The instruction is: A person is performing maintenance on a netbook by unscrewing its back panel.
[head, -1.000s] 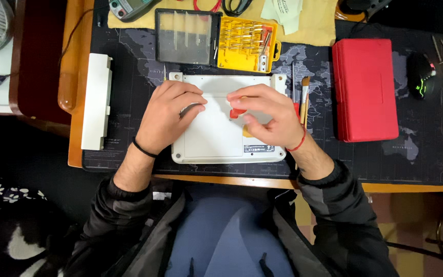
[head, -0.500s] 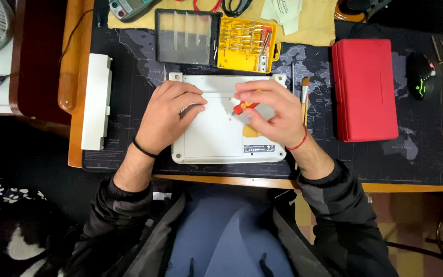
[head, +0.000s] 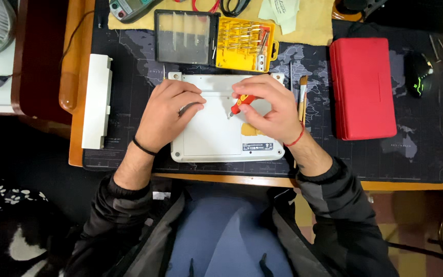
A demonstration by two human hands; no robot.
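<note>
A white rectangular device [head: 216, 136] lies bottom-up on the dark desk mat. My left hand [head: 167, 114] rests on its left half, fingers curled and pressing on the casing. My right hand [head: 268, 106] holds a small red-handled screwdriver [head: 242, 102], its tip pointing down-left onto the device's upper middle. A yellow patch and a label strip show on the casing under my right wrist.
A yellow screwdriver-bit case [head: 243, 50] with its clear lid open sits behind the device. A red box [head: 365, 87] lies to the right, with a black mouse [head: 417, 74] beyond it. A brush [head: 302, 95] lies beside my right hand. A white panel [head: 96, 100] lies at the left.
My right hand has brought the red screwdriver up and left from the device's middle toward its upper middle. My left hand has stayed in place.
</note>
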